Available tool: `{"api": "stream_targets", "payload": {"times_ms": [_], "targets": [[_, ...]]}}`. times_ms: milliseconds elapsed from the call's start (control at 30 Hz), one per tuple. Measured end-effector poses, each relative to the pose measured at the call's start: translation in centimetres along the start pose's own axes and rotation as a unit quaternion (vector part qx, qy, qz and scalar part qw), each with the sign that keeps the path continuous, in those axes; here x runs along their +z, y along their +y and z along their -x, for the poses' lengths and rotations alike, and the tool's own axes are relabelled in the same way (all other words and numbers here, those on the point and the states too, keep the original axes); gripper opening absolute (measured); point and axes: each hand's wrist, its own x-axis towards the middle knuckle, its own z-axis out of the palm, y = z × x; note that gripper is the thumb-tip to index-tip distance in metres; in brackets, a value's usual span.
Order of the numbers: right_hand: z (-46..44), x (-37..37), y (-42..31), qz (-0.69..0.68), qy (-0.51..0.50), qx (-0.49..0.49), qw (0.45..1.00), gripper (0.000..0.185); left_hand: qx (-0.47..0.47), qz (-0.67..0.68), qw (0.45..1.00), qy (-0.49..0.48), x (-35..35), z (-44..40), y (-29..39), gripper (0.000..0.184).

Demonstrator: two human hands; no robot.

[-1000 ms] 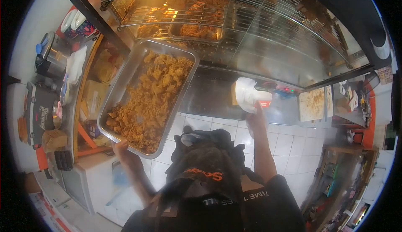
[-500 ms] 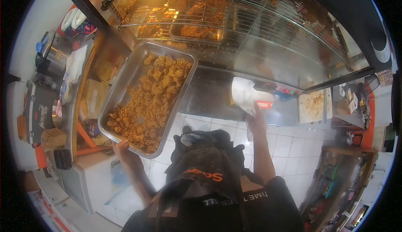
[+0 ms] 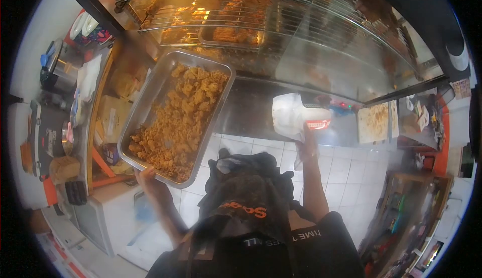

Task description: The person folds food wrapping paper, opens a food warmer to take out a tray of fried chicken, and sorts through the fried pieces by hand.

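From my seat I've got the left hand (image 3: 145, 175) closed on the near corner of a large, rectangular, silver metal tray (image 3: 144, 108), thumb over the rim. The tray slants out ahead on the left; whether anything props its far end, I can't tell. Inside, golden-brown, craggy fried pieces (image 3: 183, 112) lie heaped: I'd call that a heavy, shifting load in a stiff shell, perhaps greasy at the lip, the crusts liable to crumble. One corner looks a twisty hold; I'd rather have the middles of both long rims.

Over to the right hand (image 3: 309, 145): fingers gripping a floppy white paper sheet (image 3: 287, 113) and a small white packet with a red printed edge (image 3: 318, 124). Both should be light and easily creased, so a soft pinch at the printed edge, I reckon. Beyond, the dark steel surface (image 3: 246, 112), then the wire-racked cabinet (image 3: 236, 29).
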Motion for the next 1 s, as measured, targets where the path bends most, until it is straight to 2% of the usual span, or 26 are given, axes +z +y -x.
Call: {"api": "stream_targets", "payload": {"times_ms": [33,67,133,200,233,300,433,500,633,667,733,933,1000], "targets": [[-0.1,-0.7,0.8,-0.001,0.002,0.0,1.0,0.06,0.003,-0.006,1.0,-0.011,0.3,0.1,0.3,0.066],[0.3,-1.4,1.4,0.084,-0.03,-0.09,0.992,0.061,0.007,-0.011,1.0,-0.021,0.4,0.1,0.4,0.065],[-0.1,-2.3,2.2,0.167,-0.06,-0.178,0.968,0.063,0.01,-0.011,1.0,-0.024,0.5,0.0,0.2,0.064],[0.5,-1.1,0.7,0.032,0.017,0.001,0.999,0.066,0.013,-0.01,1.0,-0.027,0.2,-0.2,-0.2,0.063],[0.8,-1.1,0.9,0.032,0.018,0.002,0.999,0.066,0.007,-0.015,1.0,-0.016,-0.1,-0.3,-0.4,0.062],[1.5,-1.3,1.4,0.105,0.004,-0.06,0.993,0.068,0.001,-0.021,1.0,-0.007,-0.6,-0.6,-0.8,0.06],[3.0,-0.6,0.5,0.107,0.0,-0.07,0.992,0.068,-0.003,-0.005,0.999,-0.044,-0.4,-0.6,-0.6,0.058],[3.4,0.2,-1.0,0.031,0.053,0.033,0.998,0.061,-0.007,0.003,0.999,-0.051,-0.1,-0.4,-0.7,0.058],[2.3,-1.6,0.5,-0.037,0.036,0.033,0.998,0.073,-0.006,-0.009,0.999,-0.031,0.2,-0.3,-0.8,0.058],[0.8,-4.2,2.9,0.154,-0.022,-0.101,0.983,0.078,0.0,-0.021,0.999,-0.03,0.4,-0.3,-0.8,0.059],[0.1,-5.5,4.1,0.335,-0.079,-0.229,0.911,0.084,-0.014,-0.009,1.0,-0.02,-0.5,-0.5,-1.6,0.06],[1.3,-3.8,2.7,0.236,-0.046,-0.117,0.964,0.093,-0.024,0.002,1.0,-0.015,-0.1,-0.4,-2.0,0.065],[1.1,-4.3,3.2,0.325,-0.069,-0.188,0.924,0.092,-0.03,0.021,0.999,-0.014,-0.3,-0.4,-2.1,0.067]]}}
